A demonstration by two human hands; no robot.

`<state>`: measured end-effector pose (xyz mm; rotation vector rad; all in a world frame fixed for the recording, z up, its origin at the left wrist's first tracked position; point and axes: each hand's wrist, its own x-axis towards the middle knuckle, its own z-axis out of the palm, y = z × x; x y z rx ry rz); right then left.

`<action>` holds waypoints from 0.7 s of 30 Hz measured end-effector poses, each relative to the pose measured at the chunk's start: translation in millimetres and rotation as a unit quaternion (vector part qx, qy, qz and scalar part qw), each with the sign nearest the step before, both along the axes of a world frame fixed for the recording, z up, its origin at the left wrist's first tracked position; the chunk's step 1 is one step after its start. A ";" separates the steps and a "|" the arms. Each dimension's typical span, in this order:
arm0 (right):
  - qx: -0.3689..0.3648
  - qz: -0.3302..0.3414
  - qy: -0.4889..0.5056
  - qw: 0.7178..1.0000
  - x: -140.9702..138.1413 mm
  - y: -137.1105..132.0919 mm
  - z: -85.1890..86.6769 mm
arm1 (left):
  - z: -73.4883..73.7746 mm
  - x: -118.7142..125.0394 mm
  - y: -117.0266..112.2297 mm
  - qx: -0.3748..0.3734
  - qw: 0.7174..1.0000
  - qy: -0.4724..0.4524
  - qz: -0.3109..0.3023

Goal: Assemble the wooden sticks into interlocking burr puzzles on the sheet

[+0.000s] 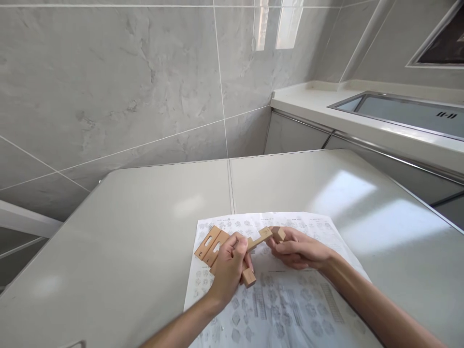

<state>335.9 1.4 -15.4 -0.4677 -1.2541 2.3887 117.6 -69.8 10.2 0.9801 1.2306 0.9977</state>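
Wooden slotted plates (212, 244) far left, marked 2 and 1, side by side over the printed sheet (198, 299) on the pale table (155, 270). Unclear from this angle: gripped, or just lying behind the knuckles. Treat as loose, don't bump.

Next along, left hand (229, 267): grip closed, thumb clamped on the left end of a notched bar (258, 240), with a square-ended piece (248, 278) poking out below the curled fingers. Crowded grip, so probably prone to twisting. Pinch firmly at the end, clear of the cut.

Middle: notched bar bridging both hands above the sheet. Leave the notch uncovered for sighting.

Right hand (300, 249): fingertips pinching a small block (280, 235) right by the far end of the bar. Touching, or only overlapping in view? No way of telling. Steady with the left, do fine turning with the right. Square up faces first, then light straight pressure, no wedging at an angle. If binding, back off and realign. Work low over the sheet to shorten any drop.
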 end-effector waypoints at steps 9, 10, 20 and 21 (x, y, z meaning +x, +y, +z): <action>0.067 -0.115 -0.091 0.987 -6.8 -5.4 1.9 | 3.8 3.8 -1.2 0.008 0.999 0.039 -0.035; 0.065 -0.123 -0.096 0.986 -8.4 -5.8 3.0 | 3.3 3.9 -0.8 0.009 0.999 0.037 -0.039; -0.003 -0.108 -0.022 0.994 -6.1 -4.3 -1.1 | 2.2 5.2 1.6 0.017 0.999 -0.015 0.043; -0.002 -0.082 -0.015 0.997 -6.5 -5.0 -0.8 | 1.4 5.4 1.2 0.013 0.998 -0.017 0.052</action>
